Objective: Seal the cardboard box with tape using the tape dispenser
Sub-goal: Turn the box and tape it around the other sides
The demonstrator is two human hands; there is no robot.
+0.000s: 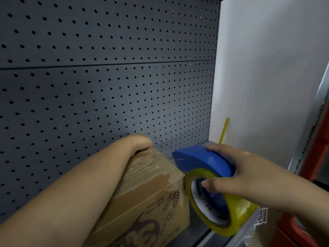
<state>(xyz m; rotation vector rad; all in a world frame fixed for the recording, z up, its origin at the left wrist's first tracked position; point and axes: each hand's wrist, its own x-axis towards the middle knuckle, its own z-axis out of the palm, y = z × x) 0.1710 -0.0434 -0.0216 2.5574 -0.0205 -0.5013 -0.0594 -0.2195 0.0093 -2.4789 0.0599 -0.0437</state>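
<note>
A brown cardboard box (147, 196) with torn tape strips and dark printing sits on a shelf at the bottom centre. My left hand (140, 143) lies over its far top edge, fingers curled down behind the box, and my forearm rests along its top. My right hand (229, 173) grips a blue tape dispenser (201, 159) loaded with a yellowish tape roll (222, 220). The dispenser's nose is against the box's upper right edge.
A dark grey pegboard panel (106, 77) stands directly behind the box. A white wall (267, 77) is to the right, with a yellow stick (224, 130) leaning against it. Red bins (302, 229) stand at the lower right. The shelf edge (249, 229) runs under the tape roll.
</note>
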